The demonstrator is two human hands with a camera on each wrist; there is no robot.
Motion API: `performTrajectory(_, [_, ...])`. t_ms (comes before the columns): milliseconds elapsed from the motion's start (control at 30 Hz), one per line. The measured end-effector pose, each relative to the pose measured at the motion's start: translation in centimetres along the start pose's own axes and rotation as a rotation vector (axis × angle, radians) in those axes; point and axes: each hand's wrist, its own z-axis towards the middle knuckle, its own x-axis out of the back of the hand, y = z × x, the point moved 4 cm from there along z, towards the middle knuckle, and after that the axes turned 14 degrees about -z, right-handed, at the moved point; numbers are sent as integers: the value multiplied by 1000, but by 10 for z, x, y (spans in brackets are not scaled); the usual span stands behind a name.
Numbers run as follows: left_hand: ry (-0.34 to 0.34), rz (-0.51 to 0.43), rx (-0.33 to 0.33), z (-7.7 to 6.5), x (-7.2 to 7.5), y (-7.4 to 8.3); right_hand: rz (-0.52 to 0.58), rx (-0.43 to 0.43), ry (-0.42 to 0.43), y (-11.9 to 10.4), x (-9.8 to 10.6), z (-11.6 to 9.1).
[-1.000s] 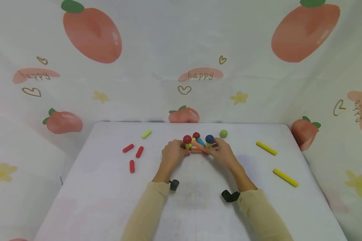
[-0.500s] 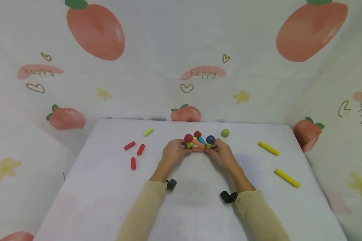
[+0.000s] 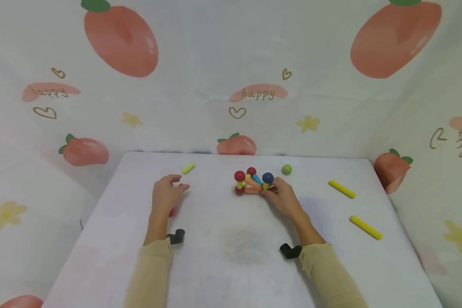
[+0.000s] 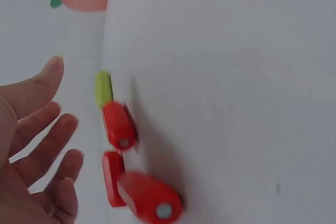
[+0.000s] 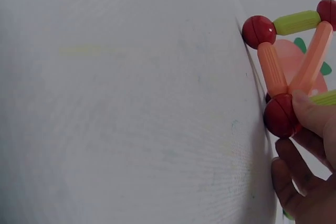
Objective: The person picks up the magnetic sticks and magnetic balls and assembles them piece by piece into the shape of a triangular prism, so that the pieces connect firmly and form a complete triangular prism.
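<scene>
A small frame of magnetic rods and balls stands mid-table in the head view, with orange rods [image 3: 253, 184], a blue ball [image 3: 267, 178] and a red ball [image 3: 239, 176] on top. My right hand [image 3: 285, 197] holds its right side; in the right wrist view, thumb and fingers grip a red corner ball [image 5: 281, 115]. My left hand [image 3: 166, 193] hovers over the red magnetic rods, partly hiding them, thumb and fingers apart and holding nothing. The left wrist view shows the three red rods, one red rod [image 4: 152, 198] nearest the camera, beside a yellow-green rod [image 4: 104, 88].
Behind the frame, to the right, lies a green ball [image 3: 286, 170]. Two longer yellow rods, a far yellow rod [image 3: 342, 188] and a near yellow rod [image 3: 365, 227], lie on the right of the white table [image 3: 238, 278]. A printed cloth [image 3: 192, 51] hangs behind.
My left hand has let go of the frame's left side and moved left to the red rods. My right hand stays on the frame, which remains standing in place.
</scene>
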Motion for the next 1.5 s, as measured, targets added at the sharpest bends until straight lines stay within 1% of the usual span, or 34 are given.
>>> performTrajectory(67, [-6, 34, 60, 0, 5, -9, 5, -8, -2, 1, 0, 0])
performTrajectory(167, [-29, 92, 106, 0, 7, -16, 5, -35, -9, 2, -1, -1])
performTrajectory(233, [-40, 149, 118, 2, 6, -18, 0, -43, -10, 2, -1, -1])
performTrajectory(333, [-53, 239, 117, 3, 4, -19, -11, -51, -10, 2, -2, -2])
performTrajectory(400, [-60, 270, 104, 3, 2, -19, -19, -50, -11, 1, -2, -3])
performTrajectory(467, [-64, 233, 74, 2, 1, -16, -20, -58, -13, 2, -2, -3])
performTrajectory(567, [-80, 102, 14, -1, 1, -1, -19, -57, -13, 2, -3, -3])
performTrajectory(633, [-87, 0, -46, -4, 1, 16, -16, -60, -13, 2, -3, -2])
performTrajectory(733, [-110, -107, -154, -8, -4, 49, -20, -67, -16, 2, -3, -2])
performTrajectory(800, [-143, -140, -219, -12, -13, 70, -21, -74, -14, 2, -2, -3])
performTrajectory(900, [-219, -158, -292, -15, -34, 98, -11, -78, -10, 1, -2, -4])
performTrajectory(1000, [-262, -142, -340, -17, -55, 116, -4, -65, -11, 0, -2, -3])
performTrajectory(1100, [-278, -119, -394, -17, -74, 130, -16, -50, -11, 0, -3, -2])
performTrajectory(1200, [-310, -95, -467, -15, -92, 140, -31, -42, -3, 0, -2, -1])
performTrajectory(1267, [-329, -74, -499, -13, -103, 144, -20, -48, -4, 0, -1, 0])
performTrajectory(1367, [-347, -49, -491, -12, -116, 143, -8, -47, -12, 1, 0, -1])
performTrajectory(1433, [-353, -30, -482, -12, -122, 142, -2, -46, -10, 1, 1, -1])
performTrajectory(1500, [-357, -15, -486, -13, -127, 141, -3, -41, 1, 2, 2, -1])
